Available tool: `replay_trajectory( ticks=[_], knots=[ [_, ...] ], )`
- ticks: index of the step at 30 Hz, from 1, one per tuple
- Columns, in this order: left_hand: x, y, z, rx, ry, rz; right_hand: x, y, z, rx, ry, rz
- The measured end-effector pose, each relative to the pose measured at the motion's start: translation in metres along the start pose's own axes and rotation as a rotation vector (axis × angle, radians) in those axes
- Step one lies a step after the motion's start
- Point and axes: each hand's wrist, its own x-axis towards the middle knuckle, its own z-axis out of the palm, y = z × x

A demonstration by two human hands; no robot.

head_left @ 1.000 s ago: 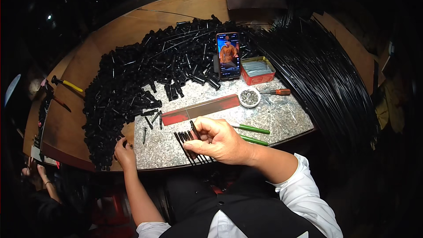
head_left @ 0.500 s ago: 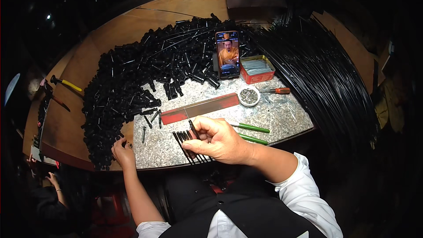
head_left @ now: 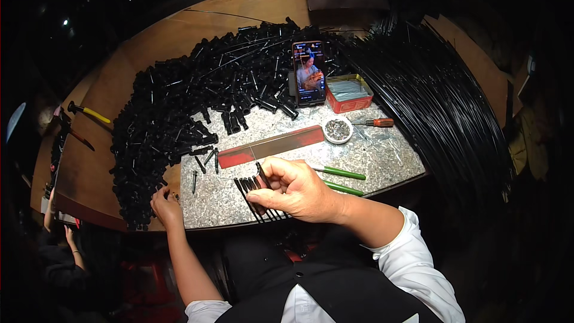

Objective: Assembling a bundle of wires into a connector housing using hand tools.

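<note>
1. The right hand (head_left: 296, 191) is closed: its fingers (head_left: 276, 174) pinch one short black rod (head_left: 261, 173), held upright over a row of black rods (head_left: 254, 198) that lie side by side under the palm, at the near edge of the surface (head_left: 382, 155).
2. The left hand (head_left: 166, 206) is at the near left corner. Its fingers curl down at the edge of the black pile (head_left: 179, 113); I cannot tell if they hold a piece.
3. Risk, in my judgement: the row lies very close to the edge, so a push from the right palm could roll some rods off the surface.
4. Also the pinched rod is thin and held only by the fingertips, so it may slip or tilt.
5. The left hand may pull more pieces down, because the pile is loose and reaches the rim.
6. Just beyond the right fingers lies a red strip (head_left: 272, 145). To the right of them are two green tools (head_left: 341, 179).
7. Farther away stand a small bowl (head_left: 338, 130), a screwdriver (head_left: 373, 122), a red box (head_left: 348, 93) and a lit phone (head_left: 308, 72).
8. A big coil of black cable (head_left: 436, 107) fills the far right side.
9. A few loose black pieces (head_left: 203, 158) lie between the two hands and may get in the way.
</note>
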Motion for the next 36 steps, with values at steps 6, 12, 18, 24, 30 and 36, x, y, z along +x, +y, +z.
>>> replay_trajectory(
  ticks=[6, 12, 18, 24, 30, 36],
  knots=[
    [-0.0009, 0.0024, -0.0013, -0.024, 0.073, 0.027, 0.0002, -0.0019, 0.0009, -0.009, 0.003, -0.005],
    [-0.0010, 0.0057, -0.0014, -0.078, 0.094, 0.039, 0.0000, -0.0019, 0.0005, 0.032, 0.002, 0.002],
    [-0.0018, 0.0041, -0.0021, -0.089, 0.132, 0.104, -0.0005, -0.0016, 0.0016, 0.076, 0.016, 0.044],
    [-0.0021, 0.0039, -0.0009, -0.084, 0.110, 0.077, -0.0013, -0.0014, 0.0011, 0.088, 0.011, 0.063],
    [-0.0015, 0.0035, -0.0022, -0.087, 0.094, 0.064, -0.0008, 0.0029, 0.0012, 0.074, 0.011, 0.047],
    [-0.0027, 0.0070, -0.0036, -0.089, 0.097, 0.071, -0.0008, 0.0042, 0.0007, 0.040, 0.009, 0.034]
  ],
)
